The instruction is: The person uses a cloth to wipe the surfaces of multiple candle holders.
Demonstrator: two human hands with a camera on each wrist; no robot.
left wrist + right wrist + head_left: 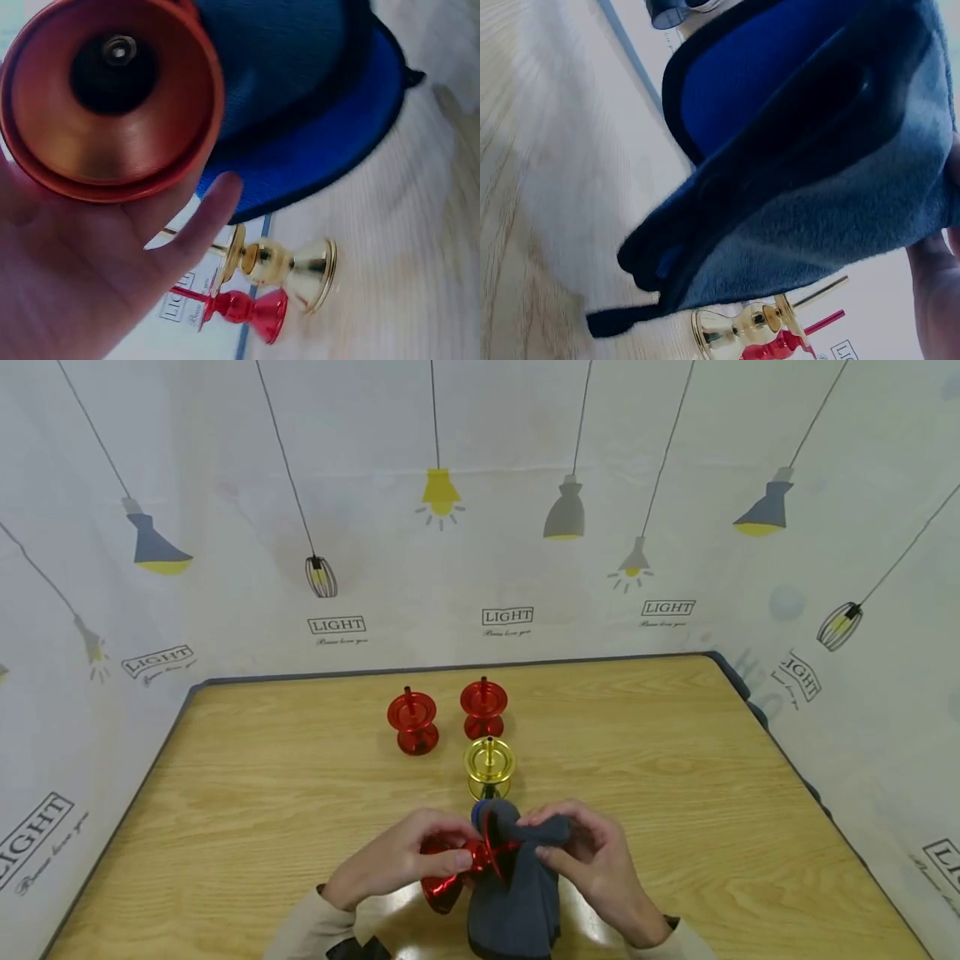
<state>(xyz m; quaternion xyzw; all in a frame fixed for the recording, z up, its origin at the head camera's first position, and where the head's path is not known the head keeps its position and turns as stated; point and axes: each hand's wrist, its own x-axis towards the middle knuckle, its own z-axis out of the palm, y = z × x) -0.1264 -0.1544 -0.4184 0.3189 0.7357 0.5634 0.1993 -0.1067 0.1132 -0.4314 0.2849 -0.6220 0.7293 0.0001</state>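
My left hand (401, 856) grips a shiny red metal candle holder (441, 893) by its stem, tilted with its flared foot toward me. In the left wrist view the hollow underside of the candle holder (142, 154) shows, with a screw head deep inside. My right hand (603, 872) pinches a dark grey cloth (510, 914) with a blue inner side against the candle holder's dish and spike. The cloth (817, 225) hangs down in folds in the right wrist view, and covers most of the right fingers there.
A gold candle holder (489, 764) stands upright just beyond the hands. Behind it are two red ones, a left one (412, 714) and a right one (483, 700). The wooden table (262, 793) meets a white curtain (510, 560) printed with lamps at its far edge.
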